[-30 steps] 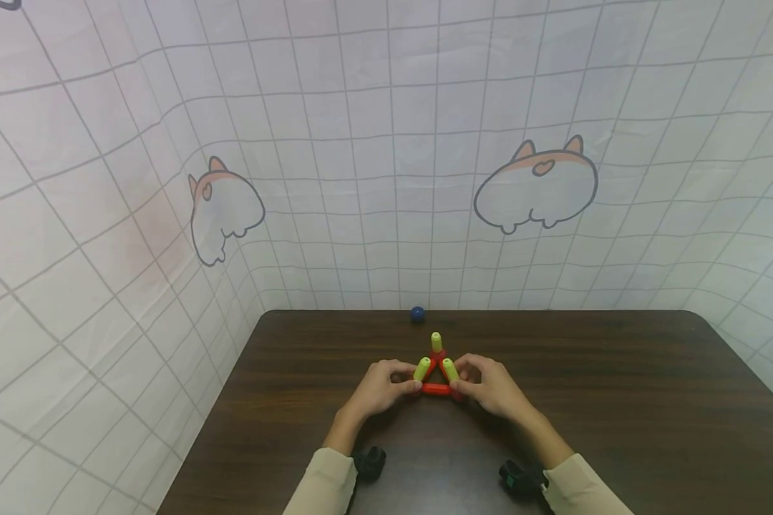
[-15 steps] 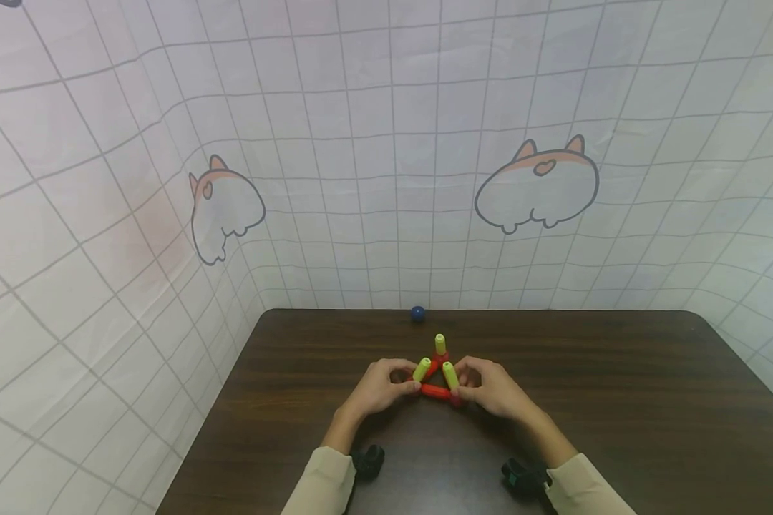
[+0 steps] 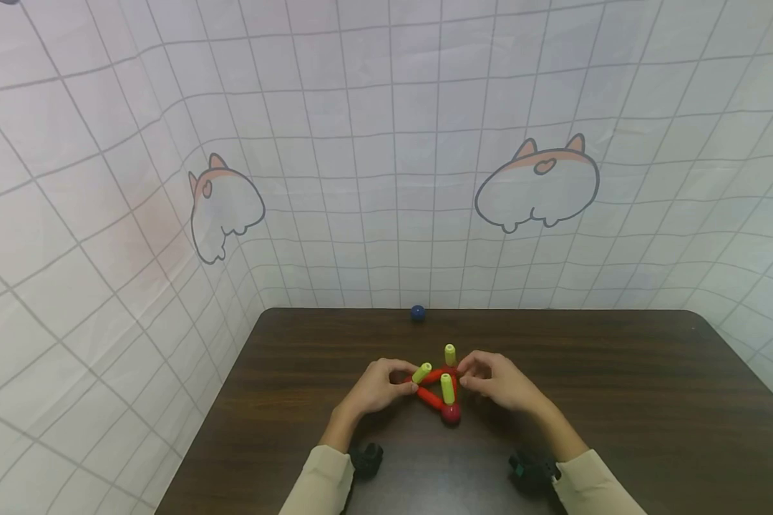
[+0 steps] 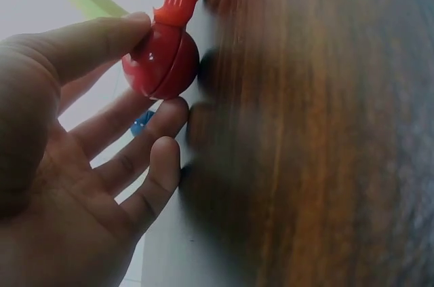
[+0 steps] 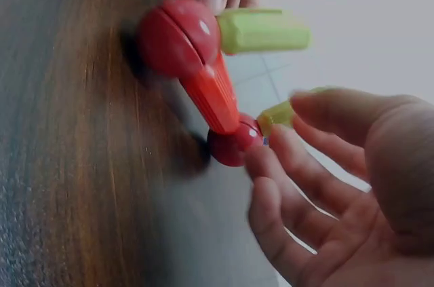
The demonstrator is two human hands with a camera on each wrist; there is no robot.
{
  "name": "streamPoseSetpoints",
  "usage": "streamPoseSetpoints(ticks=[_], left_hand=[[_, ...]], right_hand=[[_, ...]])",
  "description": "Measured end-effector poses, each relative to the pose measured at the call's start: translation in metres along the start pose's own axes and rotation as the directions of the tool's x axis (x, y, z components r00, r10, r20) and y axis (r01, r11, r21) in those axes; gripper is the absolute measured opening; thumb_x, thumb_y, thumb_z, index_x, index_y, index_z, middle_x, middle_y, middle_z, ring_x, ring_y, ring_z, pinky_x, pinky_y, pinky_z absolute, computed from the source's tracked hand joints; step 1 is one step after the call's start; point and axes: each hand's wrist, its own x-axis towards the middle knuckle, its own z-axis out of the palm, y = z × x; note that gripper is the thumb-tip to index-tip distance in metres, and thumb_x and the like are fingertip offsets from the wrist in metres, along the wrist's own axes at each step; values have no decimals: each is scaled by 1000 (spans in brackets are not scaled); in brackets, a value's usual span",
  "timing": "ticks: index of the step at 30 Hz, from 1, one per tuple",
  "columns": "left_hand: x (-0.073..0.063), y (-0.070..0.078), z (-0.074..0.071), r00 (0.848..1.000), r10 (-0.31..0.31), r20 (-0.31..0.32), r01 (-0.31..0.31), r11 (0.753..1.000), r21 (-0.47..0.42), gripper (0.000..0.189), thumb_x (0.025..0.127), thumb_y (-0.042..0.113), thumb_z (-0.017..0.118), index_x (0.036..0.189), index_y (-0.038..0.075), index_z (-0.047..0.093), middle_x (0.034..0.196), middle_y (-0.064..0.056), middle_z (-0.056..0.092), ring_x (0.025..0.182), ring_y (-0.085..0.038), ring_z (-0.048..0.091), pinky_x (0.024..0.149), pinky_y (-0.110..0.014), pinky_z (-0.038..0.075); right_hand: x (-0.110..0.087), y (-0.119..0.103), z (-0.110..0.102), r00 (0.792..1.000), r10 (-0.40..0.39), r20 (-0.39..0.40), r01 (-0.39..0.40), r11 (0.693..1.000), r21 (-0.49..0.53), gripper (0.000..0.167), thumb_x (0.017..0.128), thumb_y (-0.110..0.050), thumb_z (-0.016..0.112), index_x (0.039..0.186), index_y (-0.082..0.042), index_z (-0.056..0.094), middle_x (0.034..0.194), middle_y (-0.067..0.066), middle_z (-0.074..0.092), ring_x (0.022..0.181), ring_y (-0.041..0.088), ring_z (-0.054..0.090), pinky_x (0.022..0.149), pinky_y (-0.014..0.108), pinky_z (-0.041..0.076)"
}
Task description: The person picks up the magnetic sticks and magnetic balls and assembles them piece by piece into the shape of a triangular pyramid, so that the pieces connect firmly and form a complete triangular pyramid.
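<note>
A triangular toy frame of red rods (image 3: 430,398) and dark red balls lies on the table, with a yellow-green rod at each corner. My left hand (image 3: 380,386) pinches the left corner's red ball (image 4: 163,63) between thumb and fingers. The front corner's ball (image 3: 451,413) carries an upright yellow-green rod (image 3: 447,390) and no hand touches it. Beside the far right corner, my right hand (image 3: 502,383) has its fingers loosely spread near that corner's ball (image 5: 234,141) and yellow-green rod (image 3: 450,355); whether a fingertip touches is unclear.
A blue ball (image 3: 418,313) sits at the back edge of the dark wooden table (image 3: 296,357). Behind it hangs a white gridded cloth (image 3: 361,179) with cartoon animal drawings. Black wrist devices (image 3: 367,459) are worn below both hands.
The toy frame has turned counterclockwise about the left hand: its right corner came toward the front, its far corner moved right. The right hand let go of its corner and shifted slightly away.
</note>
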Motion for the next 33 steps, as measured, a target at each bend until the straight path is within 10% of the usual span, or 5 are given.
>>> streamPoseSetpoints(ticks=[6, 16, 33], left_hand=[[-2, 3, -1, 999, 22, 44, -22, 1000, -16, 27, 93, 20, 76, 120, 18, 76, 125, -4, 73, 122, -26, 63, 104, -51, 49], [-1, 3, 0, 999, 25, 30, -24, 999, -41, 25, 93, 20, 77, 118, 23, 76, 114, 4, 73, 102, -16, 64, 87, -38, 53], [2, 1, 4, 999, 34, -34, -34, 999, -21, 27, 90, 16, 78, 117, 19, 77, 115, 0, 75, 105, -16, 67, 96, -42, 53]], right_hand=[[1, 2, -1, 995, 13, -95, -11, 1000, 21, 28, 97, -17, 70, 122, -4, 62, 90, 9, 68, 74, 30, 64, 63, 35, 56], [3, 4, 4, 1000, -8, -16, 8, 1000, -28, 29, 99, -19, 68, 125, -5, 66, 92, 9, 72, 72, 19, 64, 61, 29, 54], [2, -1, 11, 998, -49, -26, 46, 993, -105, 25, 96, -21, 72, 118, -10, 70, 79, -2, 63, 66, 7, 55, 58, 24, 46]])
